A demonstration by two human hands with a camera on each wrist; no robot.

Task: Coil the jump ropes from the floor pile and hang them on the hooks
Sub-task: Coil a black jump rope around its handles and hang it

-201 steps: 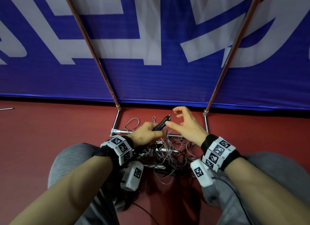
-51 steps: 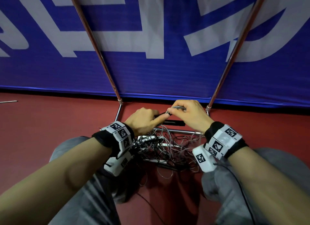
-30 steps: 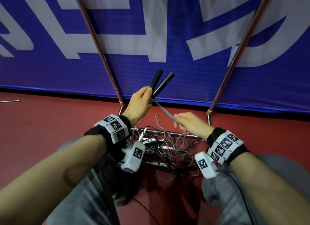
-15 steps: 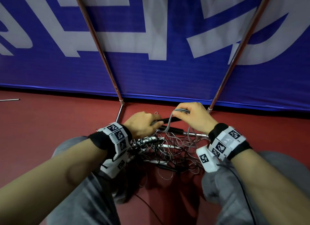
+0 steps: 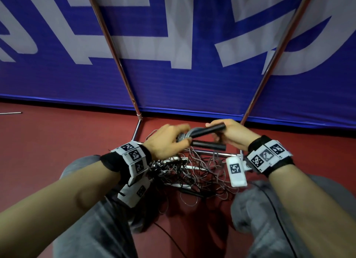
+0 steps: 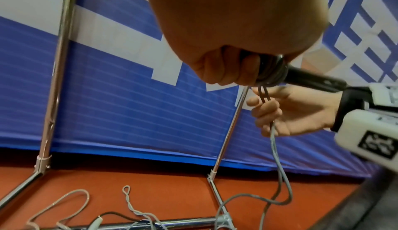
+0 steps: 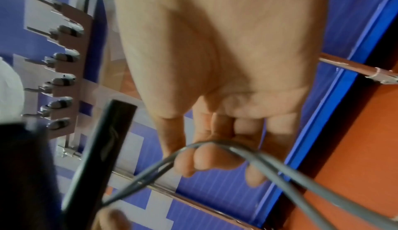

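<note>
Red flooring (image 5: 57, 134) runs up to a blue banner (image 5: 183, 88) with white lettering; two metal rack poles (image 5: 115, 51) rise in front of it.

Left hand (image 5: 165, 140): fingers curled round grey cord (image 5: 183, 137) wound about the black handles (image 5: 209, 130) of one jump rope. The left wrist view shows that fist closed on the wraps at the near end of a handle (image 6: 312, 78).

Right hand (image 5: 231, 132): at the far ends of the handles, fingers bent. In the right wrist view a doubled run of cord (image 7: 215, 144) passes over the fingertips (image 7: 193, 162); in the left wrist view the same fingers (image 6: 267, 112) are closed round cord that hangs down in a loose loop to the floor. Both hands are held above the pile, close together.

Pile (image 5: 188, 173): a tangle of grey and black cords with white and black handles lies on the floor between the knees (image 5: 269, 209), against the rack's base bar (image 5: 215, 153).

Hooks (image 7: 62, 78): a plate bearing a row of them shows in the right wrist view; nothing is seen hanging on those visible.

Wrist units with coded markers (image 5: 236, 169) sit on both forearms.
</note>
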